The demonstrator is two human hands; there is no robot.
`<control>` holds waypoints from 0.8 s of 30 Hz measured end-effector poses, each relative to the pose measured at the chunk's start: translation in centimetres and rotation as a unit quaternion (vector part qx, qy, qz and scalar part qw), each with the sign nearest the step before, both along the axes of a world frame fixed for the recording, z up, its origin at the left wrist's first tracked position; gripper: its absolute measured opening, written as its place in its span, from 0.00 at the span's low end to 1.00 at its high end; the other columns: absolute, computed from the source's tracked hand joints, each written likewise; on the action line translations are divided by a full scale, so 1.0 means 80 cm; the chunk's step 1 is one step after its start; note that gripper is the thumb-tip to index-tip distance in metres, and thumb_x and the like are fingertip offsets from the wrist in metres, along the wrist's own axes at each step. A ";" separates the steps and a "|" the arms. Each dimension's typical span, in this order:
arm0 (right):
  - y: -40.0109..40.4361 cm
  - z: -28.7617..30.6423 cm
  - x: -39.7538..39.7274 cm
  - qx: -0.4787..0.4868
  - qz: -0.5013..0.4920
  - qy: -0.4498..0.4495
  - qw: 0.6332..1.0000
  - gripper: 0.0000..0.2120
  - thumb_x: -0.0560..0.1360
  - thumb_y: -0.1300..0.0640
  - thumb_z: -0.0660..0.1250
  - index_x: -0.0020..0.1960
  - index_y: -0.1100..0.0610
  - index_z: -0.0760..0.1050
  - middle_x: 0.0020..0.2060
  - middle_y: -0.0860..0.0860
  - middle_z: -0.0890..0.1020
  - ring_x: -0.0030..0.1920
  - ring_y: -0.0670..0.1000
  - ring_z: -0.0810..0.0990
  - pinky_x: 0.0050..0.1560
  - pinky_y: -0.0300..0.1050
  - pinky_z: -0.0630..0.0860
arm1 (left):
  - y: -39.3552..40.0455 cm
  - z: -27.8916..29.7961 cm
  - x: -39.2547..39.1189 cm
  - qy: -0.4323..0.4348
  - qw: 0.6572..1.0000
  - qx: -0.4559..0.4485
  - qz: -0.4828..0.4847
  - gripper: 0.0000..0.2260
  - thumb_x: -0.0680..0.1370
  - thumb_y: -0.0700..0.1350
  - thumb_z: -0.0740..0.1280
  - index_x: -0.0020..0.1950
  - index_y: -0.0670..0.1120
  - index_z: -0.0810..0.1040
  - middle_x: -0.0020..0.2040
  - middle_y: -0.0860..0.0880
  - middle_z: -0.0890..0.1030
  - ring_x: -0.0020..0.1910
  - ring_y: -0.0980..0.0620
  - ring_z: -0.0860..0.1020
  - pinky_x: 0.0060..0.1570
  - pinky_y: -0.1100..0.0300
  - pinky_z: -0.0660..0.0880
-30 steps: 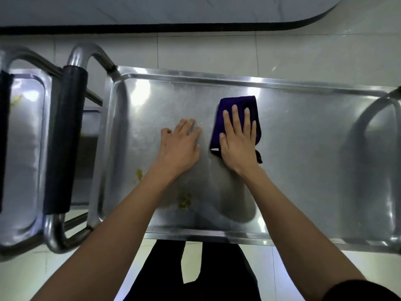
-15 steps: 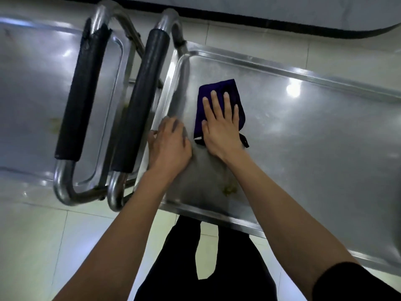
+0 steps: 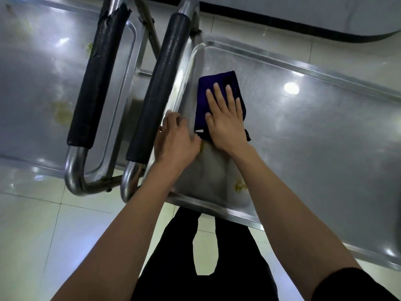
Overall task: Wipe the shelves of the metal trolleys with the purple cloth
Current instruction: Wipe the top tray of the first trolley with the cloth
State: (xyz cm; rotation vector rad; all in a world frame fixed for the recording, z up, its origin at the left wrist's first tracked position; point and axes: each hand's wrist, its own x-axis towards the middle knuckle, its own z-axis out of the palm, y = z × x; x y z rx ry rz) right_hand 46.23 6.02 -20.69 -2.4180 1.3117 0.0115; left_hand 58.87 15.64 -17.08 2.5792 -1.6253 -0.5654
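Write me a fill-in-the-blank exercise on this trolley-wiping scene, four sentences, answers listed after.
1. The right hand presses flat on the ______ cloth.
2. The left hand rests at the shelf's ______ edge, beside the black foam handle.
3. Near the right forearm, a ______ smear lies on the shelf.
4. The foam on the second trolley's handle is ______ at its top end.

Missing words: purple; left; yellow; torn
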 end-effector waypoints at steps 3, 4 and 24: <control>0.002 0.001 -0.040 0.005 -0.042 0.006 0.999 0.29 0.84 0.50 0.50 0.83 0.51 0.46 0.82 0.50 0.46 0.81 0.54 0.39 0.79 0.59 0.42 | -0.010 -0.001 -0.013 -0.010 0.999 0.046 -0.004 0.33 0.76 0.65 0.62 0.71 0.42 0.71 0.73 0.42 0.64 0.73 0.42 0.64 0.70 0.44 0.63; 0.002 0.001 -0.055 0.006 -0.050 0.008 0.999 0.29 0.84 0.50 0.50 0.83 0.51 0.46 0.82 0.49 0.45 0.81 0.54 0.39 0.79 0.59 0.41 | -0.013 -0.002 -0.019 -0.007 0.998 0.062 0.001 0.35 0.76 0.67 0.61 0.72 0.42 0.70 0.74 0.42 0.64 0.74 0.41 0.62 0.71 0.41 0.61; 0.013 0.000 -0.412 0.007 -0.200 0.018 0.980 0.29 0.84 0.50 0.50 0.83 0.49 0.45 0.82 0.47 0.44 0.81 0.53 0.38 0.79 0.59 0.41 | -0.059 0.014 -0.240 -0.103 0.975 0.094 -0.175 0.25 0.80 0.55 0.56 0.68 0.37 0.71 0.69 0.40 0.67 0.67 0.38 0.69 0.62 0.38 0.65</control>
